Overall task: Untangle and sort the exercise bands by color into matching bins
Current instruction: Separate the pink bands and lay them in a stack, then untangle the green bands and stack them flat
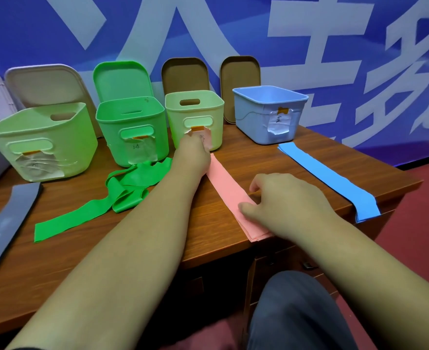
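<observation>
The pink band (230, 190) lies flat on the table (132, 236) before the small pale green bin (195, 114). The right hand (284, 205) pinches its near end; the left hand (192, 154) covers the far end, grip indiscernible.

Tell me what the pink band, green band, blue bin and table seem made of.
Pink band: thin matte sheet, likely latex or rubber; it lies flat in soft-edged layers. Green band: seemingly the same elastic sheet, slight sheen; it drapes in loose folds. Blue bin: moulded plastic, smooth; rounded rim, uniform colour. Table: wood-grain top with slight gloss, solid wood or laminate cannot be told.
</observation>
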The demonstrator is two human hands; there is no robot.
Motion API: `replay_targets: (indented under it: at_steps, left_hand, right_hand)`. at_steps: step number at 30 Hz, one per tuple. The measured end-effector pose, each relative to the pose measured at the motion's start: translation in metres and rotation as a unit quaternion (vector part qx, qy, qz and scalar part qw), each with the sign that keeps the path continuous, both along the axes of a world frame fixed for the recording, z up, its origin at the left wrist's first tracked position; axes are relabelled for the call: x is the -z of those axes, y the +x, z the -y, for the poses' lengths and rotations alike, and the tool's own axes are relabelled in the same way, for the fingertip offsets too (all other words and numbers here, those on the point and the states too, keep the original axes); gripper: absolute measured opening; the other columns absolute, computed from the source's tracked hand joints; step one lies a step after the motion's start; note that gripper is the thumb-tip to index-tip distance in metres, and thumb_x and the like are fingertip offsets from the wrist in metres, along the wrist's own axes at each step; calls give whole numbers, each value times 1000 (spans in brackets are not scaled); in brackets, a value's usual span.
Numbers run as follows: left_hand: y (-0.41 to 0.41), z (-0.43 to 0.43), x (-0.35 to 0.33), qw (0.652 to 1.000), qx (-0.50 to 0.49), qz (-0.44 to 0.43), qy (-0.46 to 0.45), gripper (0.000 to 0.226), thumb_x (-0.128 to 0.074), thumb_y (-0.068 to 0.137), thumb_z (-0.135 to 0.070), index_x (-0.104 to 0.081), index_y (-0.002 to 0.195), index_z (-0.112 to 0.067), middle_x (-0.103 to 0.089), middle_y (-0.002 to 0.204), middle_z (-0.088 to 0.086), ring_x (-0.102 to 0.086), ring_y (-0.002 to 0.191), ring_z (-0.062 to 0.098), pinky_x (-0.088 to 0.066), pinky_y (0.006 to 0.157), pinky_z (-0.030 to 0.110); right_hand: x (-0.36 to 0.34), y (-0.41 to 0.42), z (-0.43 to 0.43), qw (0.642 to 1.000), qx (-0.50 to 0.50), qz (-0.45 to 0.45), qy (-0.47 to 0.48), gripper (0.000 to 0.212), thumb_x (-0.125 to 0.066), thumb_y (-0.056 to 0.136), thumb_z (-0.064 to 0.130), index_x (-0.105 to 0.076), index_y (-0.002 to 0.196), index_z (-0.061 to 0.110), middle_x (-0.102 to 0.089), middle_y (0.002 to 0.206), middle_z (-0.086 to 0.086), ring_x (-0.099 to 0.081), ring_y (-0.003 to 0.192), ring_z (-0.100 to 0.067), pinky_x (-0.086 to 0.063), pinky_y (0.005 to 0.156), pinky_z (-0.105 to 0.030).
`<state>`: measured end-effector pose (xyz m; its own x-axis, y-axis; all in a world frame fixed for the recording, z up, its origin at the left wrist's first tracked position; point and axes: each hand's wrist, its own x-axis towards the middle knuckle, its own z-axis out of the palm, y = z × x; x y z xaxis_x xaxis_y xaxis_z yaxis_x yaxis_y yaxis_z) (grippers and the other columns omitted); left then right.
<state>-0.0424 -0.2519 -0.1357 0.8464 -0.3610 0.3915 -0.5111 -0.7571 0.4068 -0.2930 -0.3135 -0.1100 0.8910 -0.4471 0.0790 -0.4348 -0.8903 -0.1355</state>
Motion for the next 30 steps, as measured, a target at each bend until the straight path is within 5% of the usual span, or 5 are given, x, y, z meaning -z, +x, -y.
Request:
replay_targets:
  at_steps: [10, 14, 20, 25, 30]
  left_hand:
    - [-10, -96, -66, 997, 28, -34, 56, 23, -57, 93, -21, -77, 93, -11, -76, 94, 13, -72, 93, 33, -61, 83, 36]
    - [0, -144, -58, 995, -6, -3, 96, 24, -58, 93, -18, -76, 110, -16, -75, 112, 12, -68, 109, 34, -49, 83, 32]
    - [11, -187, 1, 991, -16, -47, 121, 46, -62, 99, -39, -60, 142, -21, -60, 138, 17, -58, 127, 37, -47, 108, 42]
    - [15, -195, 14, 995, -7, -46, 93, 65, -69, 94, -57, -56, 148, -23, -62, 142, 12, -55, 130, 36, -46, 110, 44]
    - [16, -189, 9, 998, 6, -50, 44, 51, -74, 91, -28, -62, 140, -23, -67, 135, 8, -61, 126, 30, -52, 103, 39]
  right_hand:
    - [-10, 31, -48, 986, -26, 118, 119, 24, -56, 98, 53, -73, 101, 35, -70, 103, 8, -68, 91, -20, -58, 79, -37]
    - [-12, 66, -79, 982, -74, 119, 127, 25, -54, 99, 46, -75, 104, 33, -70, 103, 4, -65, 97, -22, -54, 80, -34]
    - [-6, 138, -115, 975, -91, 110, 168, 22, -55, 96, 36, -74, 92, 25, -74, 103, -5, -69, 98, -30, -57, 84, -38]
    - [13, 170, -118, 977, -36, 132, 163, 28, -54, 100, 33, -71, 122, 29, -72, 126, -6, -66, 115, -33, -53, 90, -40]
    - [28, 176, -106, 950, -15, 209, 231, 28, -52, 97, 32, -70, 118, 36, -75, 111, 1, -68, 98, -26, -58, 85, -39]
